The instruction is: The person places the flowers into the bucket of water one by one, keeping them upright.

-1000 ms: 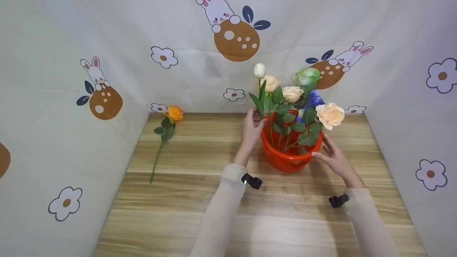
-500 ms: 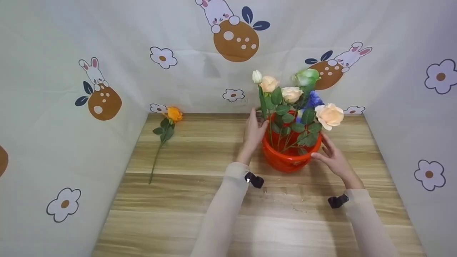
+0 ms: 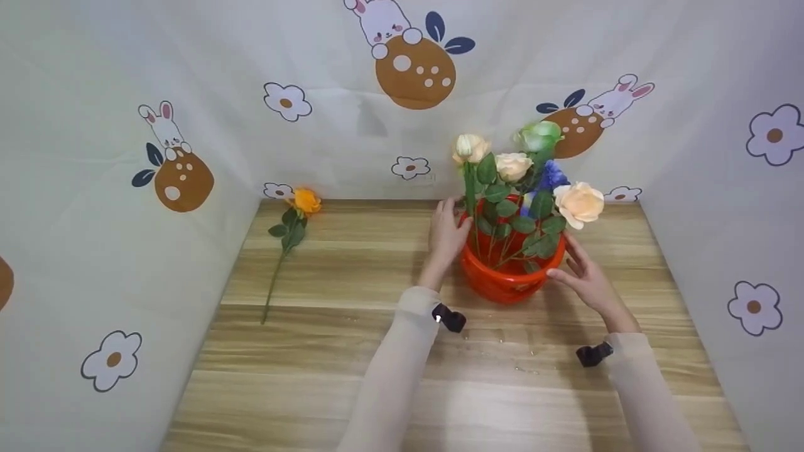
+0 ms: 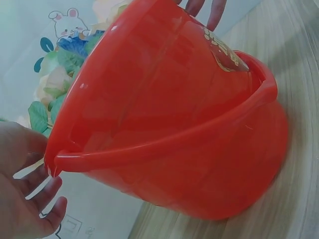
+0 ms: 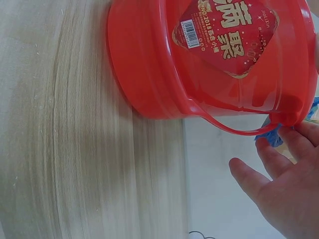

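Note:
A red plastic bucket (image 3: 502, 285) stands upright with several artificial flowers inside, among them peach roses (image 3: 579, 204), a green rose (image 3: 540, 136), a blue flower (image 3: 553, 176) and a white tulip (image 3: 465, 147). My left hand (image 3: 447, 233) grips the left rim, thumb by the tulip stem; its bent fingers (image 4: 47, 194) show beside the handle's end in the left wrist view. On the right side, my right hand (image 3: 590, 279) rests against the rim, its fingers (image 5: 249, 177) spread and fairly straight near the handle joint. Leaves hide part of the bucket's inside.
An orange rose (image 3: 306, 201) with a long stem lies on the wooden table (image 3: 352, 263) at the left. Small clear drops or bits (image 3: 527, 369) are scattered in front of the bucket. A printed cloth backdrop (image 3: 339, 50) encloses the back and sides.
The white tulip has tilted rightward and now overlaps the rear peach rose. My left hand has shifted slightly right at the rim. My right hand and the bucket stay almost in place.

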